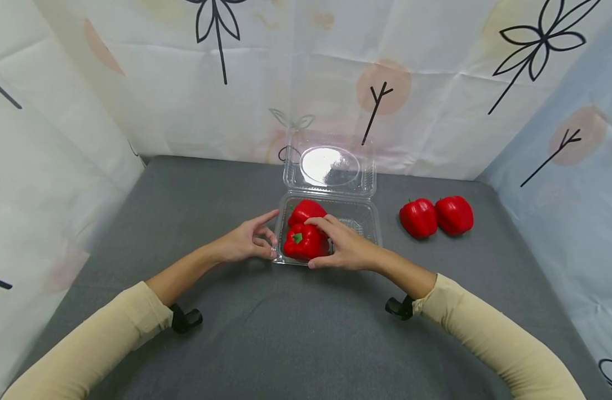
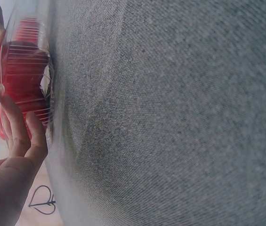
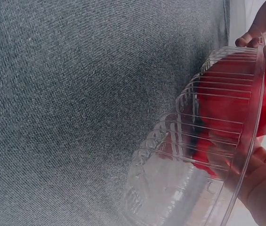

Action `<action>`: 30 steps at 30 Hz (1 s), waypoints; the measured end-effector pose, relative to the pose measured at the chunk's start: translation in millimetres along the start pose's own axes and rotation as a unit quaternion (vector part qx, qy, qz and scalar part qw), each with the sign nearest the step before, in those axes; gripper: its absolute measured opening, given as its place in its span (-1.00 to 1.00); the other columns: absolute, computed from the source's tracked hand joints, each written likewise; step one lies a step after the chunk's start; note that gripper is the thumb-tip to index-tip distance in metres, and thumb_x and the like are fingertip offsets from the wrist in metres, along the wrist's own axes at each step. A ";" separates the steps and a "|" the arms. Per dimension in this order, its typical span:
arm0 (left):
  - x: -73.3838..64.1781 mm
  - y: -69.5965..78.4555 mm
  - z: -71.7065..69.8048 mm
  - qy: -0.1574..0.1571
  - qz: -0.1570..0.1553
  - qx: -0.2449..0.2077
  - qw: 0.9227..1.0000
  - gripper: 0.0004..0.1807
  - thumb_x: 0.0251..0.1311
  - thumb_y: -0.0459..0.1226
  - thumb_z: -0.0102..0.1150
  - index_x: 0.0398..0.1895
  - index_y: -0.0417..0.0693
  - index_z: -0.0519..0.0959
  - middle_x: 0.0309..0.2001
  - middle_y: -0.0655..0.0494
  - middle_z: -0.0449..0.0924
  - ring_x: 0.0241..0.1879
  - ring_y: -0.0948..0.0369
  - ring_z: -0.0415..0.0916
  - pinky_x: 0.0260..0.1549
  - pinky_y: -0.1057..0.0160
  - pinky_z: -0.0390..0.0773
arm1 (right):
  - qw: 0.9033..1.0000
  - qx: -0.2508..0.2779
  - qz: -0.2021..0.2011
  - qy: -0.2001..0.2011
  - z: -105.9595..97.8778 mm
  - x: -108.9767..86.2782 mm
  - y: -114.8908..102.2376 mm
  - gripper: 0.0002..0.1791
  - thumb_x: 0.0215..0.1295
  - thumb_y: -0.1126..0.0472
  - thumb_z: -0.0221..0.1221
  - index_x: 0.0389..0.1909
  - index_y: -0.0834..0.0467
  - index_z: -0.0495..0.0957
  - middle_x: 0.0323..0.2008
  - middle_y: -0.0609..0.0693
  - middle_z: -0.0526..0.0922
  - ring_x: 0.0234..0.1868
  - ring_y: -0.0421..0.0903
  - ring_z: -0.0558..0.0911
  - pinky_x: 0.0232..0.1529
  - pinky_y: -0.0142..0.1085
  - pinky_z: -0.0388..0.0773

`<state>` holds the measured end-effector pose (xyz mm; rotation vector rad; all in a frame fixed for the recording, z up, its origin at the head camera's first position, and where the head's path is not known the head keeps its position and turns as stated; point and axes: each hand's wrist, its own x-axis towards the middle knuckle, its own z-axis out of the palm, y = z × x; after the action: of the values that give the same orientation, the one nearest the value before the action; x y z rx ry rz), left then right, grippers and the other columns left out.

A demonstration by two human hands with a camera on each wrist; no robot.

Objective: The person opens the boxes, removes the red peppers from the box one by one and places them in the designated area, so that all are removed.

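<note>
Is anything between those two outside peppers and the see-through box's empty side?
Just the box's right wall; the right hand also reaches over the front of that side. The lid stands open behind.

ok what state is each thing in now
clear container: lid open
front pepper: in container, stem showing
rear pepper: in container
loose left pepper: outside container
loose right pepper: outside container
left hand: holds container's rim
right hand: grips front pepper
cloth backdrop: creased
</note>
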<state>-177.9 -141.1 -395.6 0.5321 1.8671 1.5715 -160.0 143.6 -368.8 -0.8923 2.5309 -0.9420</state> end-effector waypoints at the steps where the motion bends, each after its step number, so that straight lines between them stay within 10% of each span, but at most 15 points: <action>1: 0.1 -0.1 -0.1 0.000 0.000 0.001 1.000 0.06 0.17 -0.51 0.26 0.61 -0.05 -0.19 -0.14 -0.10 0.50 -0.26 0.12 0.61 -0.13 0.25 0.61 | 1.000 0.001 0.000 0.000 -0.1 0.1 -0.1 -0.10 0.07 -0.01 0.46 0.42 0.02 0.25 0.21 0.02 0.38 0.17 -0.01 0.43 0.01 -0.09 0.60; 30: -0.1 0.6 -0.6 0.002 -0.002 0.005 1.000 0.05 0.19 -0.47 0.29 0.61 -0.06 -0.17 -0.14 -0.11 0.50 -0.26 0.11 0.59 -0.12 0.26 0.61 | 1.000 0.012 0.000 0.000 -3.2 1.3 -3.1 -0.17 0.15 0.01 0.41 0.40 0.08 0.25 0.21 0.04 0.39 0.14 -0.03 0.45 -0.01 -0.10 0.61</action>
<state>-178.3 -141.6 -394.9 0.5301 1.8775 1.5632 -161.0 142.4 -364.4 -0.8867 2.5134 -0.9702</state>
